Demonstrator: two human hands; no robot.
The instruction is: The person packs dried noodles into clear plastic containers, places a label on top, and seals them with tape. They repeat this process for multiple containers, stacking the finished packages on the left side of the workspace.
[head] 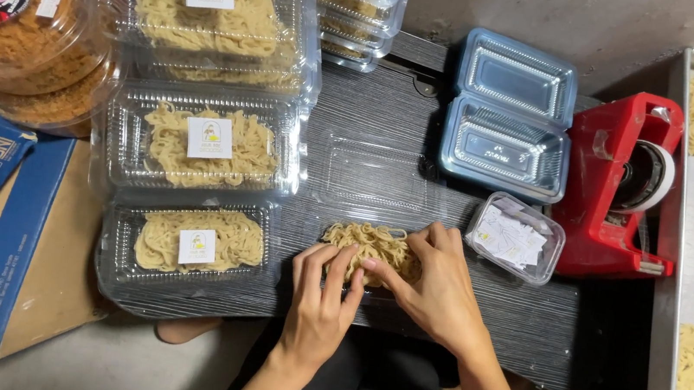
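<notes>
Fingers of my left hand (320, 298) and my right hand (432, 290) are bent and pressed on the noodle nest (369, 248), both clamped on it from the near side. This nest sits in a clear open tray (366, 184) on the dark table (524, 324). Its long axis runs left to right; the strands are pale yellow and tangled. Left of the nest, three closed clear boxes (206, 148) hold noodles under white labels. Right of it, a small tub (516, 237) holds paper labels, and beyond stands a red tape dispenser (618, 187).
</notes>
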